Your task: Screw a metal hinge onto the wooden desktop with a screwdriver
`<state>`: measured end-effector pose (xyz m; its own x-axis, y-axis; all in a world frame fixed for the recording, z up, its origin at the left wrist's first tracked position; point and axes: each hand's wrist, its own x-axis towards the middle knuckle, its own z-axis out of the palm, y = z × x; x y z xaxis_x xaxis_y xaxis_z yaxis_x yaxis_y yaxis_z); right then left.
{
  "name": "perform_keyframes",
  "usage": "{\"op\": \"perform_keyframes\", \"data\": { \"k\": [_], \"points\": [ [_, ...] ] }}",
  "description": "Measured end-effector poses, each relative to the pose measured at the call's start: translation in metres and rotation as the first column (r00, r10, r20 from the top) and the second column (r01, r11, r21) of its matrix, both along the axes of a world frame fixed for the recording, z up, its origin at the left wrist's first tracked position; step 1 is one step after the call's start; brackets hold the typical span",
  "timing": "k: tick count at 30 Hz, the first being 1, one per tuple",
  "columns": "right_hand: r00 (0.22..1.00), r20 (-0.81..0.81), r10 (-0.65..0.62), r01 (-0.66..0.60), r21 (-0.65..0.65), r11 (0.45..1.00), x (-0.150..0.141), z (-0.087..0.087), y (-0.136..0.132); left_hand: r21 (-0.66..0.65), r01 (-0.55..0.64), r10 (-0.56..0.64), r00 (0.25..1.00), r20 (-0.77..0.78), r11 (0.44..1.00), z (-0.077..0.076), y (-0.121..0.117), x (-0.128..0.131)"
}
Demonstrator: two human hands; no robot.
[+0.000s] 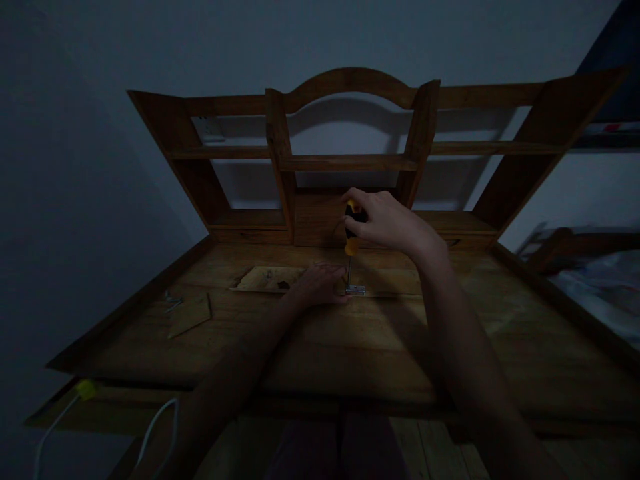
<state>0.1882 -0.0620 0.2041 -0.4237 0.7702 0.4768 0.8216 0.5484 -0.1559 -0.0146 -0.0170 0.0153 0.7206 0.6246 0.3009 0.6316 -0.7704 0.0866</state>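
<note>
My right hand (387, 217) is wrapped round the yellow and black handle of a screwdriver (351, 245), held upright. The shaft runs down to a small metal hinge (356, 291) at the near edge of a narrow wooden board (267, 279). From the left, my left hand (320, 283) grips the board beside the hinge, fingers over its top and thumb by the near edge. The screwdriver's tip meets the hinge; any screw under it is too small to make out. The board lies flat on the wooden desk (320, 347), its left end rough and broken.
Left on the desk are a small thin wood piece (191, 317) and several loose metal bits (173, 303). A wooden shelf unit (350, 162) rises along the back. A white cable (159, 427) and a yellow item (86, 389) are at the front left.
</note>
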Motion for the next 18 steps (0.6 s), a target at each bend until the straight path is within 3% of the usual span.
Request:
{"op": "perform_keyframes", "data": {
  "k": [6, 13, 18],
  "points": [
    [0.996, 0.053, -0.075, 0.074, 0.016, 0.997, -0.0029, -0.0007, -0.0011, -0.003, -0.016, 0.016, 1.0, -0.017, 1.0, -0.0034, 0.0026, 0.0023],
    [1.0, 0.03, -0.007, 0.007, 0.001, 1.0, -0.0011, 0.0001, 0.0004, 0.021, -0.012, 0.013, 0.999, -0.042, 1.0, -0.0018, 0.0027, 0.0027],
    [0.993, 0.067, -0.095, 0.093, 0.028, 0.995, -0.0036, -0.0005, -0.0012, 0.02, -0.035, 0.037, 0.997, -0.068, 0.999, -0.0069, 0.0073, 0.0017]
  ]
}}
